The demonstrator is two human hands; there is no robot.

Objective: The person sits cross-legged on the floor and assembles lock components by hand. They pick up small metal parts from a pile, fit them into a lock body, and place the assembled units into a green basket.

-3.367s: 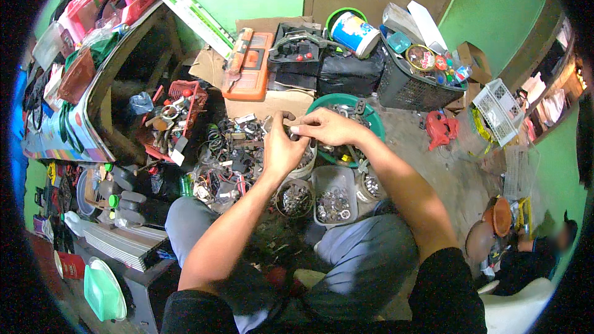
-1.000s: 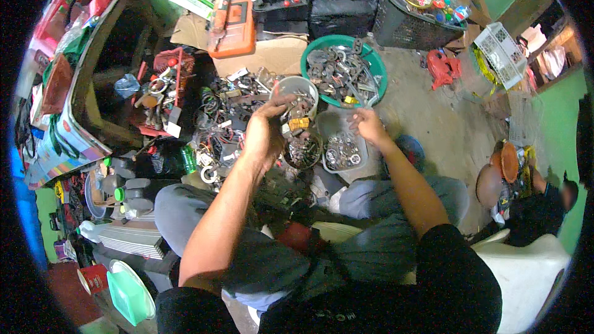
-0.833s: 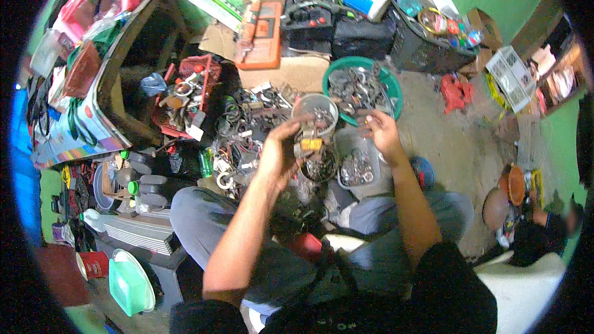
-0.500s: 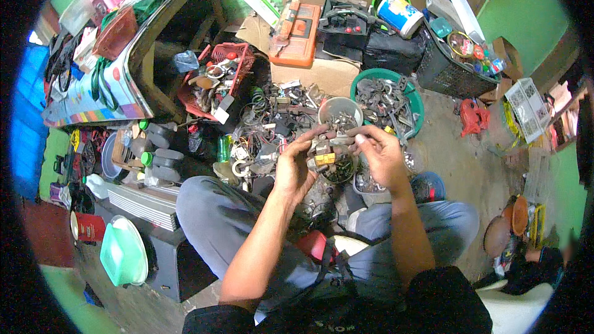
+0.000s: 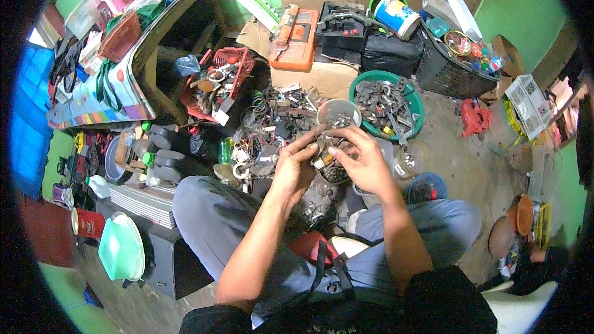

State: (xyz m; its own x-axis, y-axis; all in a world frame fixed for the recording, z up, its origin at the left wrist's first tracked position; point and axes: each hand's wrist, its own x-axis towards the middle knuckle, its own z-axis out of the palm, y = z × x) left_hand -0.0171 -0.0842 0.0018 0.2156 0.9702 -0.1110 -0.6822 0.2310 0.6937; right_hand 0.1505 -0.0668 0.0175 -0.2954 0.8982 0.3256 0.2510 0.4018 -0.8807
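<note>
I'm gripping a small yellow-marked part [image 5: 319, 163] w/ L hand [image 5: 294, 170], R hand [image 5: 369, 166] pinching at it, nr white bucket [image 5: 339, 104]. Prob. working it by hand; next move likely needing steady L.

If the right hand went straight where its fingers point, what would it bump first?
The right hand would probably meet the left hand first; they look very close, though depth is unclear.

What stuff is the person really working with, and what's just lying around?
Seems part of the job:
the left hand and right hand
the small yellow-marked part at the fingers
maybe the whitish pail and the green basin full of parts

Probably just lying around:
the orange toolbox
the white crate
the red plastic thing
</note>
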